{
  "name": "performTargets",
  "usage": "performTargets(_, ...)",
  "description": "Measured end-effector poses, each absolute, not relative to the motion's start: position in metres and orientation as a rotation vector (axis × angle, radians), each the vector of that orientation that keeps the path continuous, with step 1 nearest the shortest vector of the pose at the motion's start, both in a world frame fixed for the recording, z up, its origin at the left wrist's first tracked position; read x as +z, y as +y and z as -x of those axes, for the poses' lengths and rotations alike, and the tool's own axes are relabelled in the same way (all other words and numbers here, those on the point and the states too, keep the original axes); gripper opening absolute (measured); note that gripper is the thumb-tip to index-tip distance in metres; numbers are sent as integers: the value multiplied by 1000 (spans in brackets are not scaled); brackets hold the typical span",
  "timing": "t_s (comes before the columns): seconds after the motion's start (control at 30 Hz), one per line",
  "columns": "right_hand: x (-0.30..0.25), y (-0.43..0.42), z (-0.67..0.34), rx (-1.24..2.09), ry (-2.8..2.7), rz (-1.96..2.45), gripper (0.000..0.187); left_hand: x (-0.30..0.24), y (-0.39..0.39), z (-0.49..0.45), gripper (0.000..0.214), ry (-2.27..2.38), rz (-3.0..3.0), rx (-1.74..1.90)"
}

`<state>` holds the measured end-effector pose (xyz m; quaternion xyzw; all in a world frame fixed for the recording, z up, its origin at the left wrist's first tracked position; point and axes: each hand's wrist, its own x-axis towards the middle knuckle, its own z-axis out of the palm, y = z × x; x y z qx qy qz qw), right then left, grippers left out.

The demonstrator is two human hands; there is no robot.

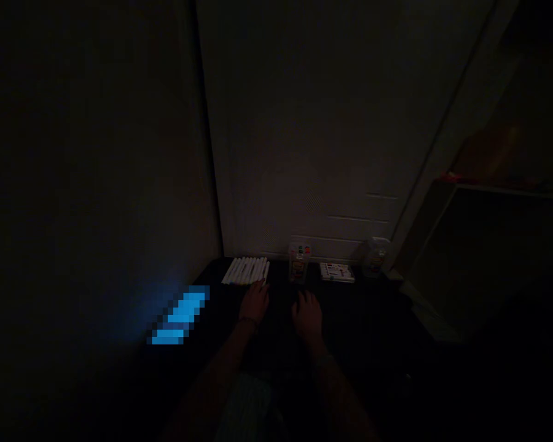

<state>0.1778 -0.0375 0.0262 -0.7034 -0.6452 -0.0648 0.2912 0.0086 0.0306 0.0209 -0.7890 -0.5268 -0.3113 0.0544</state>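
Observation:
The scene is very dark. A row of several white sticks lies side by side on a dark table against the wall. My left hand rests on the table just in front of the sticks, fingers reaching their near ends. My right hand lies palm down on the table, below a small clear jar with a coloured label. Both hands look flat with fingers spread, and nothing shows in either.
A flat white pack and a second clear jar stand at the back right of the table. A glowing blue pixelated patch sits at the left. A pale wall is behind, dim furniture to the right.

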Motion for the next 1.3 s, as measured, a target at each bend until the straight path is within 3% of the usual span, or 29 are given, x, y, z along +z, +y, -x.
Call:
performTargets(0.2, 24, -36, -178, -165, -1716, 1878, 40, 13, 34, -10, 33, -1590, 2391, -864)
performTargets(0.63, 19, -32, -180, -236, -1728, 1850, 38, 4, 33, -8, 23, -1535, 2450, -1038)
performTargets(0.97, 21, -31, -182, -202, -1741, 1873, 38, 0, 37, -3, 33, -1789, 2269, -1023)
performTargets(1.13, 20, -32, -184, -209, -1737, 1860, 38, -1, 40, -3, 29, -1709, 2327, -902)
performTargets(1.3, 20, -31, -185, -186, -1740, 1876, 38, 3, 34, -2, 30, -1658, 2326, -1025)
